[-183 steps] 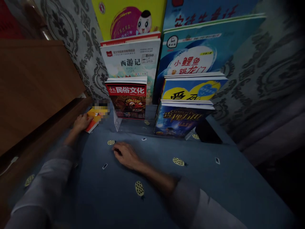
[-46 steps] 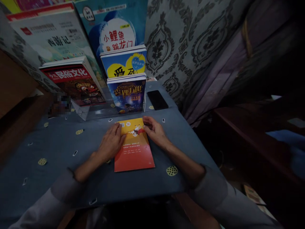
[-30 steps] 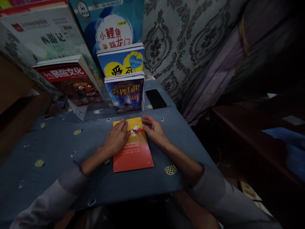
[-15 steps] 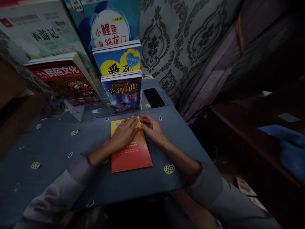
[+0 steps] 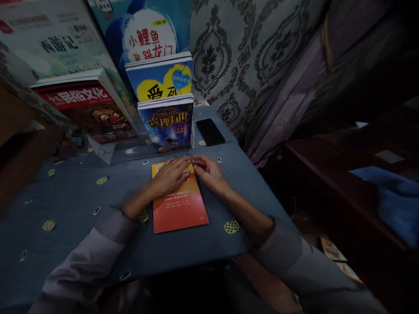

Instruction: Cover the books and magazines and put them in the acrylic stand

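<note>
A thin paperback book [image 5: 180,211], yellow at the top and red-orange below, lies closed on the cloth-covered table with its barcode side up. My left hand [image 5: 172,176] rests flat across its upper part, fingers together and stretched toward the top right corner, partly covering the barcode. Beside the book's upper right edge is my right hand [image 5: 209,173], its fingers loosely bent and the thumb near the edge. The two hands' fingertips almost meet at that corner. Whether the right fingers pinch the cover is hard to see.
Behind the book, a clear stand [image 5: 127,152] holds several upright books, including a dark blue one [image 5: 168,126] and a red magazine [image 5: 93,113]. A black phone [image 5: 210,132] lies to their right. The patterned blue tablecloth [image 5: 114,257] ends at the table's right edge.
My left hand has slid slightly toward the top of the book. My right hand keeps its place by the corner, and the book stays put. The view has shifted a little.
</note>
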The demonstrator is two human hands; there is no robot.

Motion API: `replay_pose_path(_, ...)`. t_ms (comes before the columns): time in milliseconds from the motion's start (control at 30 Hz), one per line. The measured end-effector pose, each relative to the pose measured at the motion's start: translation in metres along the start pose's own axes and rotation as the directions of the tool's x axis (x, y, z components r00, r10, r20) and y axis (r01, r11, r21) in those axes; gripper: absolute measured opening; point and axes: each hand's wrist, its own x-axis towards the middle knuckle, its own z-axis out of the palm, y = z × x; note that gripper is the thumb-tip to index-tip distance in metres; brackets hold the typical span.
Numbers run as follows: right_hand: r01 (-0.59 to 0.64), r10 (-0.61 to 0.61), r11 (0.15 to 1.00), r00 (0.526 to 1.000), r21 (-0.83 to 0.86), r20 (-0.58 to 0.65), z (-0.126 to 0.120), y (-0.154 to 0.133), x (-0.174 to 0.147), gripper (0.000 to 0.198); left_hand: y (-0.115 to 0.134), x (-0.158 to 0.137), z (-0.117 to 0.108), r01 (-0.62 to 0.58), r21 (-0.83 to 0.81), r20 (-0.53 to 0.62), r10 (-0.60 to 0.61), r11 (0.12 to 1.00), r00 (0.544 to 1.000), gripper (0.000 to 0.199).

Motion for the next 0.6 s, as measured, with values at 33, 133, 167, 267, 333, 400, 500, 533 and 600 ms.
replay_pose_path(33,0.003,-0.003,1.0,1.0,-0.009,-0.001,0.0,0.0,0.0,0.033,0.0,0.0,-0.001,0.0,-0.004,0.007,0.0,1.0,1.0,0.046)
replay_pose_path(133,0.018,-0.018,0.999,1.0,-0.03,-0.001,0.0,0.0,0.0,0.032,0.0,0.001,-0.002,0.001,-0.014,0.017,-0.001,1.0,1.0,0.046)
replay_pose_path(167,0.019,-0.019,0.999,1.0,-0.037,-0.004,0.0,0.0,0.0,0.032,0.0,0.001,-0.003,0.001,-0.016,0.016,0.0,1.0,1.0,0.047)
replay_pose_path(267,0.007,-0.008,0.999,1.0,-0.046,-0.029,-0.001,0.002,0.0,0.032,-0.002,0.0,-0.001,-0.008,-0.027,0.006,0.008,1.0,1.0,0.047)
replay_pose_path(333,-0.002,0.002,1.0,1.0,-0.027,-0.029,-0.002,0.003,-0.001,0.032,-0.005,-0.001,0.001,-0.029,-0.04,-0.008,0.028,0.999,1.0,0.046)
replay_pose_path(400,-0.012,0.012,1.0,1.0,0.001,-0.026,-0.003,0.005,-0.003,0.032,-0.007,-0.001,0.004,-0.054,-0.054,-0.023,0.053,0.997,0.998,0.046)
replay_pose_path(500,-0.026,0.027,0.999,0.999,0.028,-0.021,-0.004,0.005,-0.007,0.031,-0.009,-0.002,0.007,-0.073,-0.066,-0.041,0.07,0.995,0.997,0.045)
replay_pose_path(533,-0.028,0.029,0.999,0.999,0.031,-0.019,-0.004,0.005,-0.009,0.031,-0.01,-0.002,0.007,-0.077,-0.068,-0.045,0.074,0.995,0.996,0.045)
replay_pose_path(600,-0.026,0.026,0.999,1.0,0.03,-0.012,-0.004,0.004,-0.012,0.03,-0.01,-0.002,0.008,-0.086,-0.068,-0.052,0.083,0.994,0.995,0.045)
